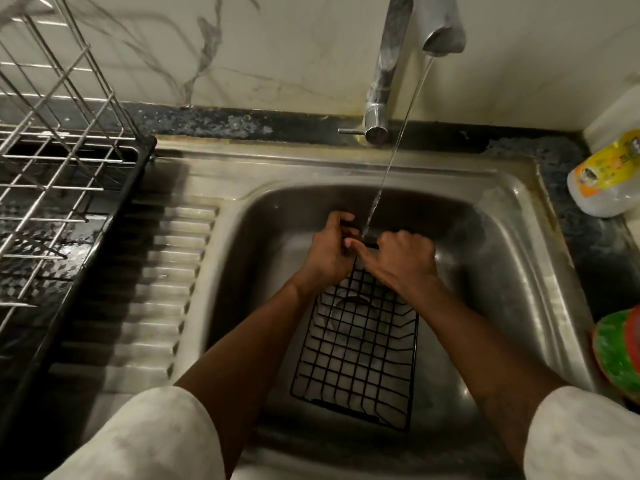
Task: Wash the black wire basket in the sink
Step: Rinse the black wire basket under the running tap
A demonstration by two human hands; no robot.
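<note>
Sink station, as I log it through the head camera.

1. Sink (512, 216): steel, single bowl, set in a dark speckled stone bench (214, 123). A ribbed drainboard (156, 271) is on its left.
2. Black wire basket (356, 351): inside the bowl, tilted, near end low and far end raised under the water.
3. Left hand (329, 251): fingers curled round the basket's far rim, grasping it.
4. Right hand (405, 261): just beside the left, fingers clenched on the same far rim, thumb stretched toward the left hand.
5. Tap (384, 81): chrome, at the back edge of the sink. A thin water stream (398, 150) falls between the two hands.
6. Wall (277, 46): pale marble-look tile with grey veins.
7. Dish rack (59, 133): bare steel wire, standing in a black tray (100, 237) left of the drainboard.
8. Bottle (606, 181): clear plastic with a yellow and orange label, lying on the bench to the right of the sink.
9. Green and red round item (616, 355): at the right edge. I cannot tell what it is.
10. White sleeves (156, 438): pushed up on both forearms.
</note>
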